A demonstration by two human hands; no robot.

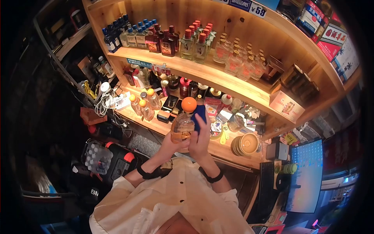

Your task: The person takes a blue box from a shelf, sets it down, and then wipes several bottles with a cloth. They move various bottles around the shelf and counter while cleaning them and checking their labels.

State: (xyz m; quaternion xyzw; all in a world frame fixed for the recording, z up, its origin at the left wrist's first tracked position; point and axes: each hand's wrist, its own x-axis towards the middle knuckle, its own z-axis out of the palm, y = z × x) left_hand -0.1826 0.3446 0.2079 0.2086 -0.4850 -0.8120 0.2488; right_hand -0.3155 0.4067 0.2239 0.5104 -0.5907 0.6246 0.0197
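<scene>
A clear glass bottle with a round orange cap is held upright in front of my chest. My left hand is closed round its lower part. My right hand holds a dark blue cloth against the bottle's right side near the shoulder. Part of the cloth is hidden behind my fingers. Beyond, on the wooden counter, several similar bottles stand to the left, mostly orange-capped. Near them lies a black box-like item.
Above the counter, a wooden shelf holds rows of small liquor bottles. Stacked wooden bowls and a yellow-green tool are at the right. A monitor stands far right. White cables hang at the left, above packed water bottles.
</scene>
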